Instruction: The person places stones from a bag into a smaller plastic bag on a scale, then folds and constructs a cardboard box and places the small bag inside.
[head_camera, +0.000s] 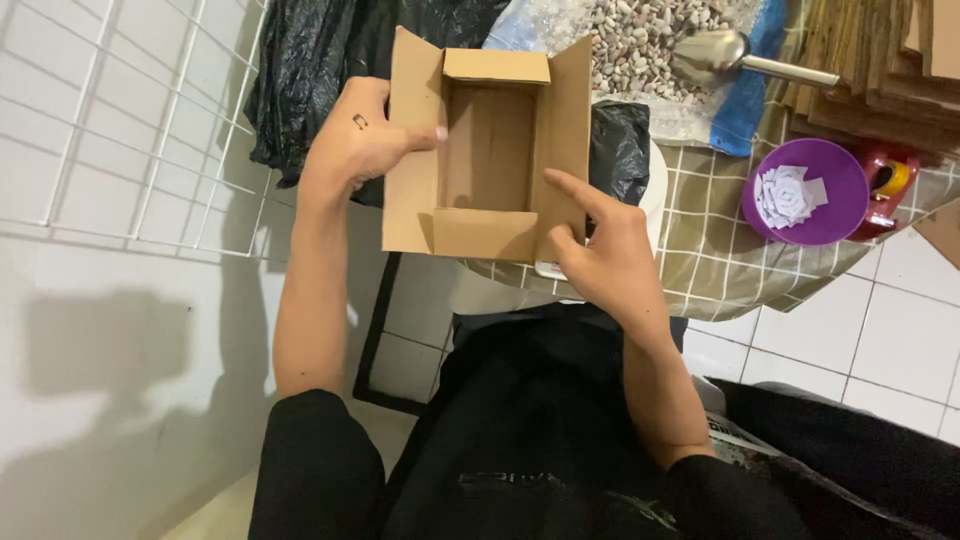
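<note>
Both hands square up an open cardboard box (488, 150) over the edge of the surface (720, 265)

The step in hand looks like opening and shaping the empty box, its four flaps standing out. The left hand (358, 135) has its grip closed on the box's left wall, thumb pressed inside against the flap; the right hand (600, 245) has an open grip, forefinger stretched onto the right flap, the other fingers loosely curled and holding nothing. The box sits between the two hands, touching both. Beyond it lie a black plastic bag (300, 70), a bag of pebbles (650, 45) with a metal scoop (715, 55), and a purple bowl (840, 215) of white paper slips. A next move would likely call for the right hand to close on its wall
</note>
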